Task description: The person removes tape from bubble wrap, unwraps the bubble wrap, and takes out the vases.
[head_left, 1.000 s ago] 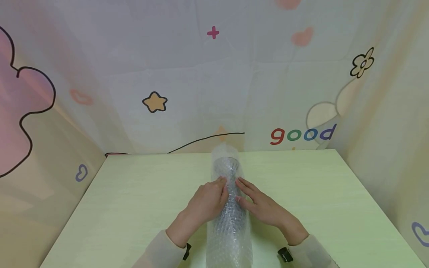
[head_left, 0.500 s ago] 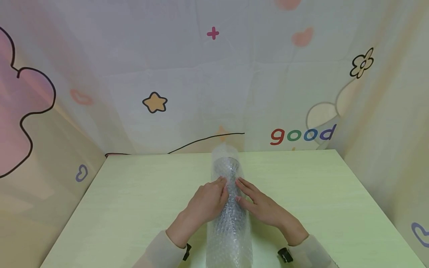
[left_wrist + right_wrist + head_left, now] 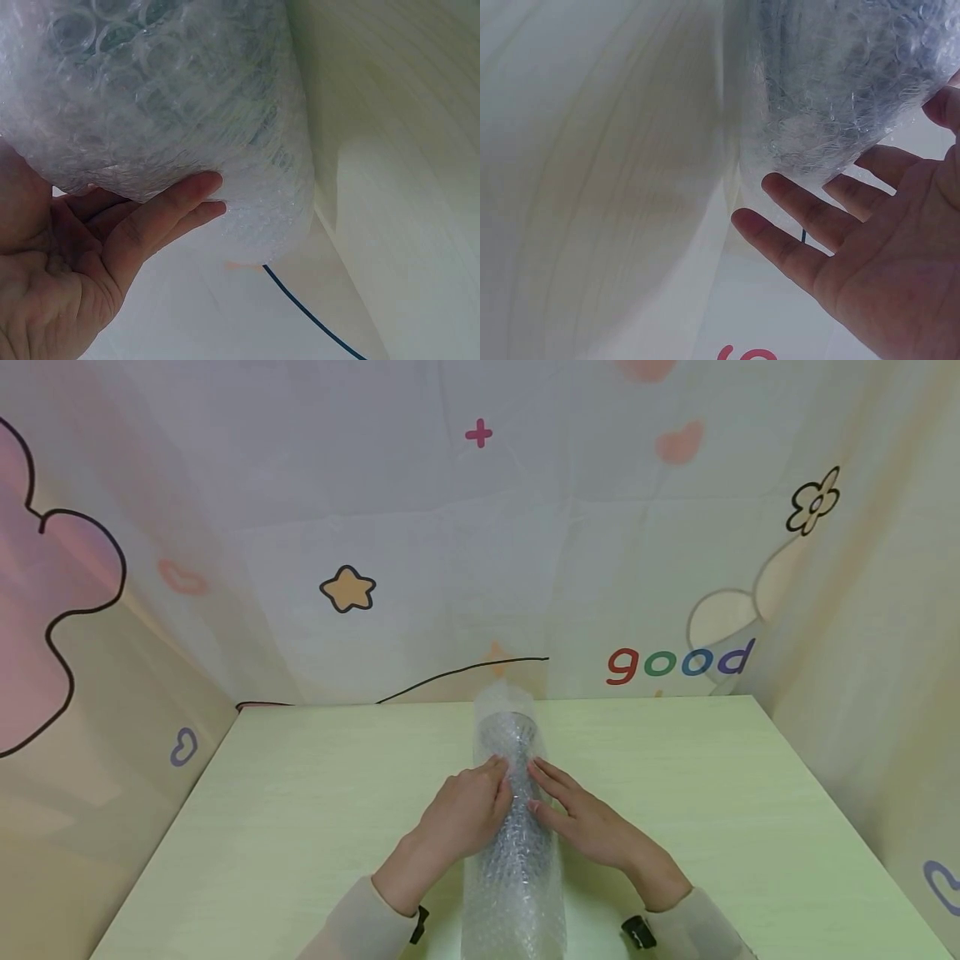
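Observation:
A long bundle of clear bubble wrap [image 3: 517,852] lies lengthwise at the middle of the table, around something greyish whose kind I cannot tell. The wrap extends past the far end of the darker core. My left hand [image 3: 467,808] holds the wrap from the left, thumb and bent index finger together on top. In the left wrist view, two fingers [image 3: 176,206] rest along the wrap's side. My right hand [image 3: 588,822] lies on the right side of the bundle with its fingers spread and fairly straight, touching the wrap [image 3: 847,82]; the right wrist view shows its open palm.
The pale green table [image 3: 300,810] reaches back to a printed cloth backdrop [image 3: 420,527], and cloth side walls rise left and right. The bundle's near end runs out of the head view at the bottom. Black straps [image 3: 639,932] show at both cuffs.

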The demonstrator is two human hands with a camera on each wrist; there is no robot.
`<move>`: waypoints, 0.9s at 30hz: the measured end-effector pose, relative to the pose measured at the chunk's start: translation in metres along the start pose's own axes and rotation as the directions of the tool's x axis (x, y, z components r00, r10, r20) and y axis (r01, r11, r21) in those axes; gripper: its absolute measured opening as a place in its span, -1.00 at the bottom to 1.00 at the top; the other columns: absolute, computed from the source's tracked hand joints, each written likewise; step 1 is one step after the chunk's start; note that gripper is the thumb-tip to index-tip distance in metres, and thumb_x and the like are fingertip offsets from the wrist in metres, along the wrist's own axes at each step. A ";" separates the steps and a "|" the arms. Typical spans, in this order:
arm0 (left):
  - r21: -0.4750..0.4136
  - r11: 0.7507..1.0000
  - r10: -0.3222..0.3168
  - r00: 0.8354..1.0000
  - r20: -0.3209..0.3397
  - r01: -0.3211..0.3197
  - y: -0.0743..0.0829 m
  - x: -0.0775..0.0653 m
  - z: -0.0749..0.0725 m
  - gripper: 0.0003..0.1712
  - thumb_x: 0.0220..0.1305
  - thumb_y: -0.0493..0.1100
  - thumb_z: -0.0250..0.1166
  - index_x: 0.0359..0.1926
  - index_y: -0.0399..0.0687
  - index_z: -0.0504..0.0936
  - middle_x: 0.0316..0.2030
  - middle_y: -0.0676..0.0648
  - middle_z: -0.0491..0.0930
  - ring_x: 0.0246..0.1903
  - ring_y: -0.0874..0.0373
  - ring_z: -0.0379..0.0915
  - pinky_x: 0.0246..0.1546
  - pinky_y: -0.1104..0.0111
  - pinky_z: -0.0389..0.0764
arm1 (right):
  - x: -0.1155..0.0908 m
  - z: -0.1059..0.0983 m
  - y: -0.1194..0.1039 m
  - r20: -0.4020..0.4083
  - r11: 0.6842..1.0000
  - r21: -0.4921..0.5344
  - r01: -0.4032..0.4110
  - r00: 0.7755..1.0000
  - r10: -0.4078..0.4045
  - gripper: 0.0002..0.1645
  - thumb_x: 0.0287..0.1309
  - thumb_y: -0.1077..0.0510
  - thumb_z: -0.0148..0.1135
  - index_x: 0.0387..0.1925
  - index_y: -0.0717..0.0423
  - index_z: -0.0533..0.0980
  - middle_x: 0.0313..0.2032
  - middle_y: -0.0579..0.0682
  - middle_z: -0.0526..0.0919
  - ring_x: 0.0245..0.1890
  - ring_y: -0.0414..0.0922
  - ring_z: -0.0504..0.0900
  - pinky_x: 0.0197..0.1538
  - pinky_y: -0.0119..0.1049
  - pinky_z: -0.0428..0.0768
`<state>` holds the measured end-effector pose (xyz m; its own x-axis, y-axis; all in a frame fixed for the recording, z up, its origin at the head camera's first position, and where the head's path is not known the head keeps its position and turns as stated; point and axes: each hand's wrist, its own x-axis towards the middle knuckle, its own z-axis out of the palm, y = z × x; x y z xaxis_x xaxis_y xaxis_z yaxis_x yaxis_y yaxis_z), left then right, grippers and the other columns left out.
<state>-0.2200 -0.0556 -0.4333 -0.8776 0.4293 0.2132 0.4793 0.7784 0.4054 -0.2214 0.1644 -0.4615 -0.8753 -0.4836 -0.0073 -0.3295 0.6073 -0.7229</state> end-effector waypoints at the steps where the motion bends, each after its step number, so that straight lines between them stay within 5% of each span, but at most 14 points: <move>1: 0.000 1.000 -0.001 1.000 0.001 0.001 0.000 0.000 0.000 -0.50 0.60 -0.13 0.03 0.33 -0.41 0.52 0.31 -0.35 0.52 0.24 -0.23 0.56 0.12 0.02 0.67 | 0.000 0.000 0.000 0.000 1.000 0.000 -0.001 1.000 0.001 -0.19 0.57 -0.23 -0.04 0.64 -0.02 0.06 0.67 0.01 -0.04 0.64 0.14 -0.01 0.56 0.23 0.14; 27: 0.031 0.999 0.019 1.000 -0.023 -0.019 0.001 0.000 0.002 -0.51 0.58 -0.14 0.07 0.31 -0.42 0.54 0.28 -0.37 0.55 0.21 -0.22 0.59 0.09 0.02 0.70 | 0.000 0.003 -0.006 -0.033 0.999 -0.053 -0.012 0.999 0.010 -0.21 0.59 -0.23 -0.08 0.63 0.04 0.10 0.65 0.05 0.04 0.62 0.17 0.09 0.54 0.24 0.19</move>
<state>-0.2196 -0.0539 -0.4347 -0.8682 0.4338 0.2410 0.4956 0.7842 0.3733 -0.2186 0.1592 -0.4593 -0.8899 -0.4560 0.0084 -0.3374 0.6458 -0.6849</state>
